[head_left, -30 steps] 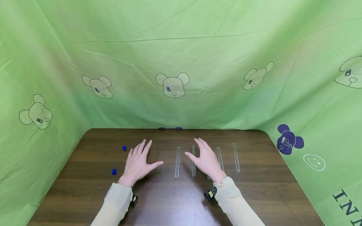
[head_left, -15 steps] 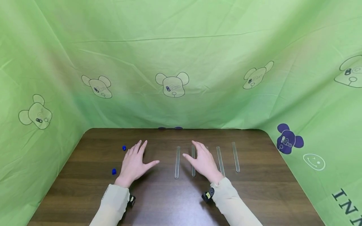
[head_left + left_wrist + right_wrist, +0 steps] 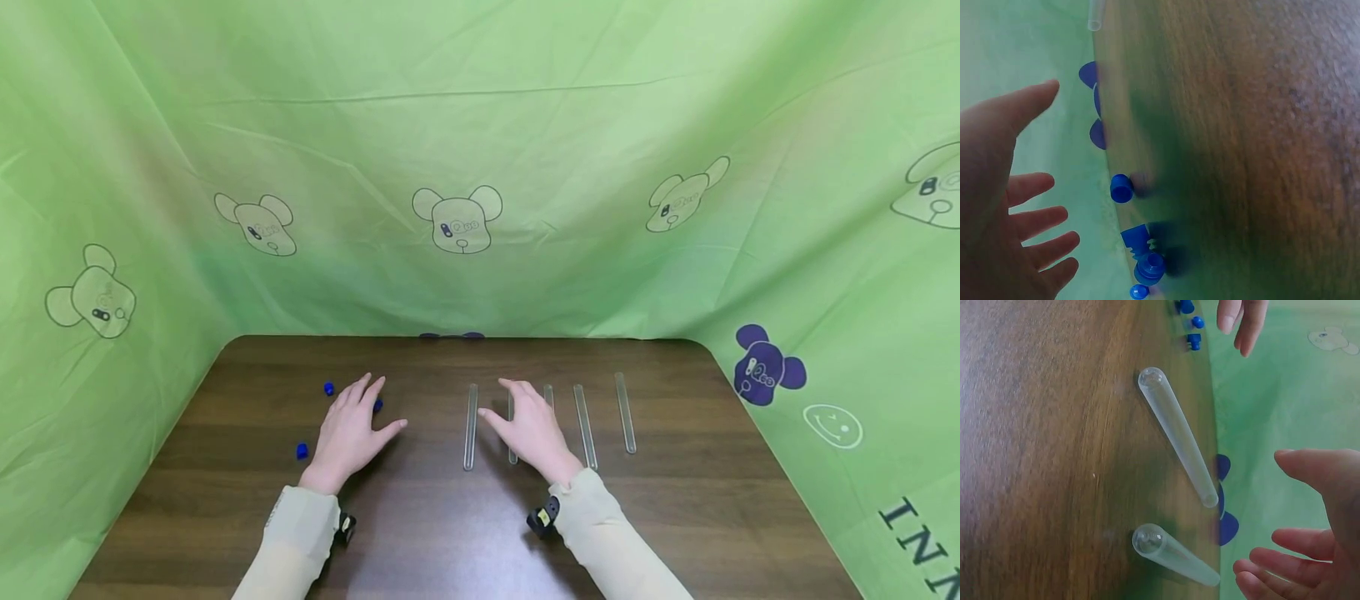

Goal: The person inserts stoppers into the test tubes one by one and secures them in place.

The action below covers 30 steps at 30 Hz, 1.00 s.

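Observation:
My left hand [image 3: 348, 437] hovers over the left part of the table with fingers spread and thumb held away, gripping nothing. Small blue caps lie around it: one beyond its fingers [image 3: 328, 388], one left of the wrist [image 3: 302, 451], and one partly hidden behind the index finger [image 3: 378, 405]. The left wrist view shows several blue caps, including a round one [image 3: 1121, 189]. My right hand [image 3: 532, 429], fingers apart, holds nothing above the clear test tubes. It partly covers one tube [image 3: 512, 457]; the leftmost tube [image 3: 470, 427] lies beside its thumb.
More test tubes lie lengthwise to the right, one [image 3: 585, 427] near the right wrist and the outermost [image 3: 625, 412] farther off. The brown wooden table [image 3: 442, 533] ends at a green printed cloth [image 3: 360, 283] behind and at both sides.
Both hands have drifted a little to the left. A blue cap has come into view beside the left index finger, and more of the tubes right of the right hand shows.

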Motion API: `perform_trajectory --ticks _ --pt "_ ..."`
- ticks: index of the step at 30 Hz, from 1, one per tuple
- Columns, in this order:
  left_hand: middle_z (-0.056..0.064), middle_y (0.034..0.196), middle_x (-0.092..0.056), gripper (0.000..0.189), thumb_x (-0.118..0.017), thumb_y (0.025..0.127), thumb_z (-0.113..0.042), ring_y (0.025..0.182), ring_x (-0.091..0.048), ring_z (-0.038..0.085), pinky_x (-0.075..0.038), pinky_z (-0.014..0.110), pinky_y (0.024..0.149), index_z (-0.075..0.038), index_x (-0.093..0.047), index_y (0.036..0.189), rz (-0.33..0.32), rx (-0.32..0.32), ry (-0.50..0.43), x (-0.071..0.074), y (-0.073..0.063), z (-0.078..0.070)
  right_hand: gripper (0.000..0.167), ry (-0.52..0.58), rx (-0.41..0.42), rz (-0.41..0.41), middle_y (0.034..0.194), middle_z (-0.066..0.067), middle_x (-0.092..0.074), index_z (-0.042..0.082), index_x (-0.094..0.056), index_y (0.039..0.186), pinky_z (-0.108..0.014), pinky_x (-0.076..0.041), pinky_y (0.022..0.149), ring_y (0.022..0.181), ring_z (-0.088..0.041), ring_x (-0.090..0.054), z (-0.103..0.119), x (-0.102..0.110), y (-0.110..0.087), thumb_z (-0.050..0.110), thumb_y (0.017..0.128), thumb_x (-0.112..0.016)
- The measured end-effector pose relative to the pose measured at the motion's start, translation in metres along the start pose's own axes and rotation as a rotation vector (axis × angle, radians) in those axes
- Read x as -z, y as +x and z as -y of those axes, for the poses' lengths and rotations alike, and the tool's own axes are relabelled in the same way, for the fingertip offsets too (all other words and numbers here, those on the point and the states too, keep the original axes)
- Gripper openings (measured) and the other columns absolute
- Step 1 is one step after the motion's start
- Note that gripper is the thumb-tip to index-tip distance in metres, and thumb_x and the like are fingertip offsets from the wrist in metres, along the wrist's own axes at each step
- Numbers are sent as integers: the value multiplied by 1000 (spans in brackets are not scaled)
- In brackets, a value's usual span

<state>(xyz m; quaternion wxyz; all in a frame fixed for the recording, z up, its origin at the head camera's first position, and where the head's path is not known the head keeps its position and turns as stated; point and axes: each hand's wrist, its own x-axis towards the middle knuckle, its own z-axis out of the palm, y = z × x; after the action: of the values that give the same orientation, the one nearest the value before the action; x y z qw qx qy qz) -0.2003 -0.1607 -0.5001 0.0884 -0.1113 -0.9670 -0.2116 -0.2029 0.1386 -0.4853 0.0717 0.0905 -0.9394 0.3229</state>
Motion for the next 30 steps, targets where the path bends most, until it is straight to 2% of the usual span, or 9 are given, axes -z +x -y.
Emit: perform_trajectory --ticks 7,12,17,23,27,30 --pt "23 153 -42 76 -76 92 -43 138 -39 44 -33 60 112 -3 -47 151 14 3 -7 -1 1 2 62 -10 21 6 132 -17 -62 -1 -60 136 -50 -47 101 121 -36 -58 3 -7 0 38 91 -77" --pt "24 146 -50 70 -79 92 -32 131 -46 43 -39 57 108 0 -51 147 -17 -25 16 -2 3 5 57 -6 42 1 122 -17 -65 -2 -62 132 -48 -53 89 102 -31 -66 7 -12 0 34 91 -78" --pt "24 138 -56 64 -80 90 -22 124 -51 43 -44 55 103 1 -54 144 -40 -42 28 -2 5 8 51 -6 65 14 112 -17 -67 -3 -64 127 -44 -55 79 87 -25 -67 11 -15 -1 28 89 -79" --pt "23 130 -61 57 -83 87 -13 118 -55 42 -47 54 99 2 -60 137 -54 -32 28 -5 5 8 45 -32 91 7 103 -16 -68 -3 -66 120 -48 -55 78 87 -28 -67 14 -20 -3 24 88 -81" --pt "21 123 -65 49 -83 86 -10 111 -57 40 -48 52 97 1 -65 130 -64 -32 32 -7 6 8 43 -49 59 -14 98 -14 -68 -4 -67 116 -47 -55 78 88 -29 -66 16 -25 -3 24 87 -82" --pt "19 118 -68 44 -84 84 -7 107 -58 39 -48 51 96 0 -68 125 -72 -27 32 -8 6 7 42 -51 42 -26 94 -14 -68 -5 -67 113 -46 -55 75 84 -29 -66 19 -28 -2 22 86 -83"
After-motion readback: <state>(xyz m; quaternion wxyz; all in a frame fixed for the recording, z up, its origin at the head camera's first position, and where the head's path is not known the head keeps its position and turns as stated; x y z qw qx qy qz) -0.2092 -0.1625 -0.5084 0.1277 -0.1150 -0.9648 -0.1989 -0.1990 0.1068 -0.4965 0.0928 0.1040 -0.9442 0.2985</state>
